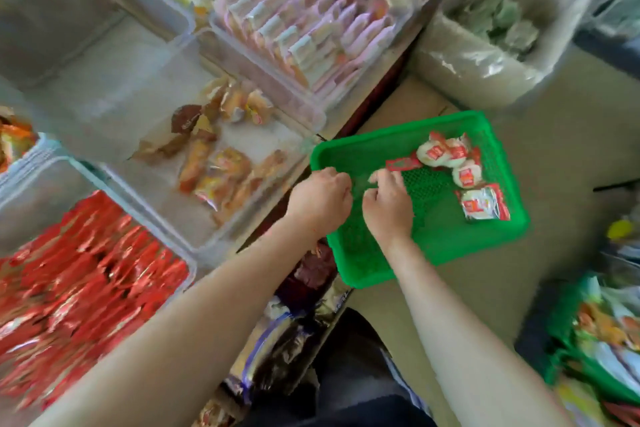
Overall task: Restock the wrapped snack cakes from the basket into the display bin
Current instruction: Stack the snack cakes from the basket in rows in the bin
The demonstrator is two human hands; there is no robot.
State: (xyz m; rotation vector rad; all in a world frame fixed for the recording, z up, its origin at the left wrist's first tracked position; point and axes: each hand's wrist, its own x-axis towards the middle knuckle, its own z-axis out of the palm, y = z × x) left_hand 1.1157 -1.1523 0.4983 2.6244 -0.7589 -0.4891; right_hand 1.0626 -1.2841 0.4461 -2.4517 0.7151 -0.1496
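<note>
Over the near corner of the green basket (436, 239), both hands meet, the left hand (320, 199) curled, the right hand (388, 204) curled too; blur hides whether either holds anything. The wrapped snack cakes (446, 154) sit bunched at the far side, within reach. The display bin (221, 163), likely their destination, waits just left.

Bare forearms, sleeveless to the hands (353, 201)

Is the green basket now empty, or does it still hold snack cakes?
Not empty. The green basket holds a few wrapped snack cakes, gathered at its far right side.
</note>
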